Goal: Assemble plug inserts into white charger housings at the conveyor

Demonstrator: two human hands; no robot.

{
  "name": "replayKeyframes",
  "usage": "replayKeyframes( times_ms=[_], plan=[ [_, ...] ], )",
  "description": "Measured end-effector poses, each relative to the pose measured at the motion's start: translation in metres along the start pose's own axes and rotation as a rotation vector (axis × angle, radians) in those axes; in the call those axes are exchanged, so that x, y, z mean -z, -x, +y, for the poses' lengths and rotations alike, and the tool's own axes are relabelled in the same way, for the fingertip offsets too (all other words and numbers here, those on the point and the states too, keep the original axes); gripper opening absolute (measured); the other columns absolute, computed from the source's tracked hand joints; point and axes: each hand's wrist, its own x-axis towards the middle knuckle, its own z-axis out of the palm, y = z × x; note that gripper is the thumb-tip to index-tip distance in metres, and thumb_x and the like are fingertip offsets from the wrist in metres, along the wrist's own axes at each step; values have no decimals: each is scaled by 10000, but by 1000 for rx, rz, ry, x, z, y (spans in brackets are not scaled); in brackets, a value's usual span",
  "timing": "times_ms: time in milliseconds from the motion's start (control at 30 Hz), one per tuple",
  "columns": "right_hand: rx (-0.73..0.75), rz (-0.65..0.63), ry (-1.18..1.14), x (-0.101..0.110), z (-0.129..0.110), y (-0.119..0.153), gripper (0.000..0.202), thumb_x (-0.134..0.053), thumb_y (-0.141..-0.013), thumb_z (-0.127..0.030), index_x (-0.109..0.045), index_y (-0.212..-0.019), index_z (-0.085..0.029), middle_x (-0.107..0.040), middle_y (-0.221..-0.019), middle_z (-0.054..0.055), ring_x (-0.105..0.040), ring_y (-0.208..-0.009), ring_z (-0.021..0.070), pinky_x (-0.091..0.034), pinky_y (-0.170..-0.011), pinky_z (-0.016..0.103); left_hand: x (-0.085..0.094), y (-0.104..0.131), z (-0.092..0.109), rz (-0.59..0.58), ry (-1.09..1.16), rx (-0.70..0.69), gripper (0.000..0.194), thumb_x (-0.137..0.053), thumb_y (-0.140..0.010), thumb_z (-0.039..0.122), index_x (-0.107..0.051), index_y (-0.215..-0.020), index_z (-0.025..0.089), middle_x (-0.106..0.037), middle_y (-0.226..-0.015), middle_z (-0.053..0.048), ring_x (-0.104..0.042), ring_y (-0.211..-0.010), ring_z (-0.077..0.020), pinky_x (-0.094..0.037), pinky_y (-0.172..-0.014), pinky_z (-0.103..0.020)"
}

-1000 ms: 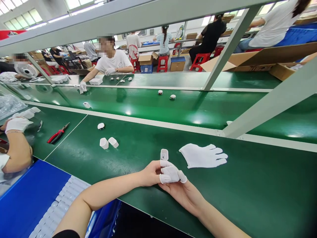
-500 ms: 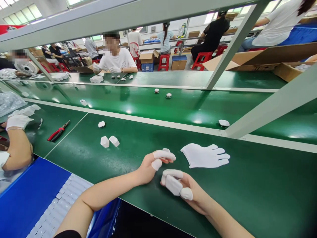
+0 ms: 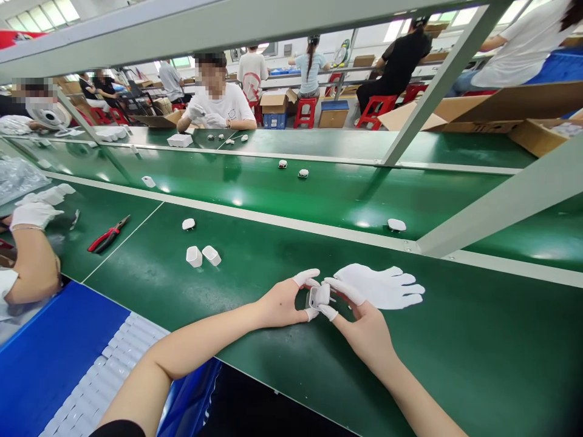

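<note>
My left hand (image 3: pixel 285 303) and my right hand (image 3: pixel 364 328) meet over the green bench, white covers on several fingertips. Between the left thumb and fingers is a small white plastic shell (image 3: pixel 312 298), its open side turned toward the right hand. The right fingertips pinch a white plug piece (image 3: pixel 323 295) with what look like thin pins sticking out to the right. The two parts touch or nearly touch; I cannot tell which. A white glove (image 3: pixel 380 286) lies flat just behind the right hand. Two open white shells (image 3: pixel 194 257) and a white-topped piece (image 3: pixel 188 224) are farther left.
Red-handled pliers (image 3: pixel 108 235) lie at the left, near a co-worker's gloved hand (image 3: pixel 34 214). A blue bin (image 3: pixel 54 346) with rows of white shells is at lower left. Beyond a pale rail, a green belt (image 3: pixel 255 194) carries white pieces. A slanted post (image 3: pixel 501 194) rises at right.
My hands have come together; the left fingers now hold the shell and the right fingers the plug piece. The white pieces on the belt have shifted left.
</note>
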Motion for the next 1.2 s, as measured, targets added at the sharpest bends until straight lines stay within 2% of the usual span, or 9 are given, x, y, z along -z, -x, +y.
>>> replayKeyframes(
  times_ms=[133, 333, 633, 733, 1000, 1200],
  plan=[
    [148, -12, 266, -3, -3, 1, 414, -670, -810, -342, -605, -1216, -297, -629, -1215, 53, -541, -1171, 319, -423, -1009, 536, 0, 2, 3, 2, -32, -22, 810, -675, -750, 255, -266, -1448, 228, -616, -1222, -71, -582, -1152, -225, -439, -1034, -399],
    [226, -40, 359, 0, -6, -1, 417, -638, -828, -323, -581, -1239, -280, -634, -1173, 63, -588, -1078, 295, -472, -952, 494, 0, 1, 1, -4, -36, -24, 835, -670, -739, 228, -244, -1458, 224, -611, -1225, -66, -580, -1159, -221, -442, -1034, -389],
    [301, -77, 351, 0, -5, -2, 397, -633, -839, -291, -569, -1230, -313, -616, -1200, 41, -557, -1116, 289, -439, -982, 492, 1, 1, -1, -30, -81, 10, 857, -675, -730, 243, -241, -1468, 222, -598, -1260, -85, -578, -1156, -238, -444, -1030, -410],
    [281, -93, 313, -2, -5, -3, 396, -643, -842, -299, -558, -1228, -312, -590, -1249, 40, -525, -1167, 288, -418, -1006, 482, 1, 1, -2, -37, -101, 14, 853, -677, -728, 259, -253, -1467, 210, -597, -1258, -96, -578, -1153, -250, -446, -1024, -412],
    [286, -94, 295, -3, 1, -3, 364, -627, -843, -277, -578, -1202, -305, -590, -1227, 50, -549, -1130, 278, -442, -973, 471, 2, 0, 3, -53, -129, 51, 851, -675, -721, 277, -265, -1463, 201, -604, -1238, -96, -589, -1124, -252, -461, -1003, -409],
    [242, -125, 233, -4, 1, -2, 330, -608, -861, -295, -569, -1188, -305, -588, -1220, 47, -541, -1121, 267, -438, -971, 457, 3, 1, 1, -55, -130, 14, 824, -663, -747, 288, -260, -1460, 203, -609, -1229, -86, -582, -1131, -243, -456, -1014, -401]
  ],
)
